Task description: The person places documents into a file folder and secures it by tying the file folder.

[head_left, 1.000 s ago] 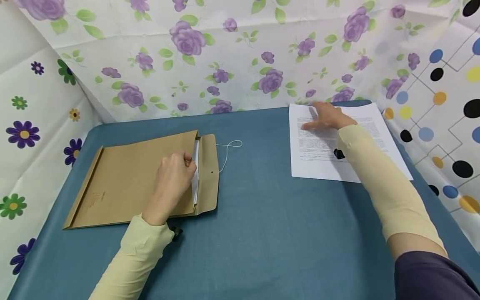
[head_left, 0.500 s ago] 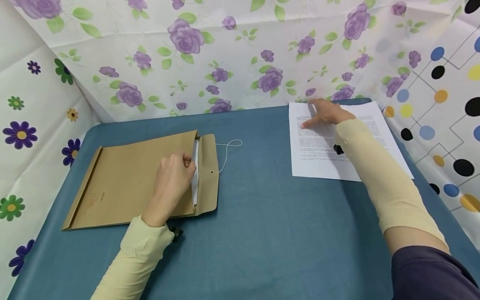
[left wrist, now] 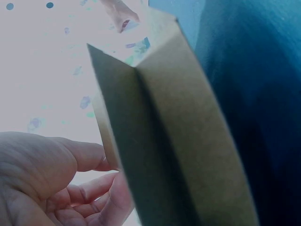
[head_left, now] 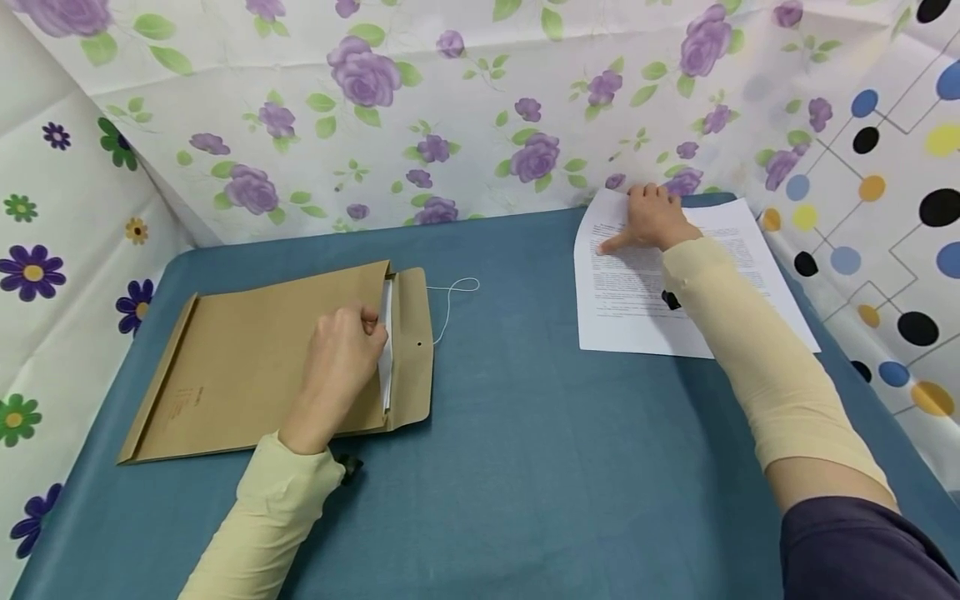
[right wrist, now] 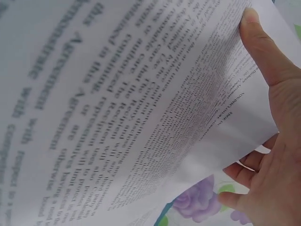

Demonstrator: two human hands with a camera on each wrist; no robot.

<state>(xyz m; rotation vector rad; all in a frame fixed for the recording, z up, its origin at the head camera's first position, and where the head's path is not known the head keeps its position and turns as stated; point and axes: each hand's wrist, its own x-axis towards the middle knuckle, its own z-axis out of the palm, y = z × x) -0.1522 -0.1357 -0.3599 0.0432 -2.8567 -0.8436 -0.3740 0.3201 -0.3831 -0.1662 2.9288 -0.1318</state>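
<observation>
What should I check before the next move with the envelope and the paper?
1. Left hand has hold of the envelope: ok, its thumb and fingers pinch the edge by the opening.
2. Flap open: ok, it is folded out.
3. String undone: ok, its end lies loose on the table.
4. Enough room inside: cannot tell; white paper shows in the opening, but not how full it is.
5. Right hand at the printed sheet: ok, thumb on the print, fingers at the top edge.
6. Printed sheet flat: not ok, its top left corner curves up.
</observation>
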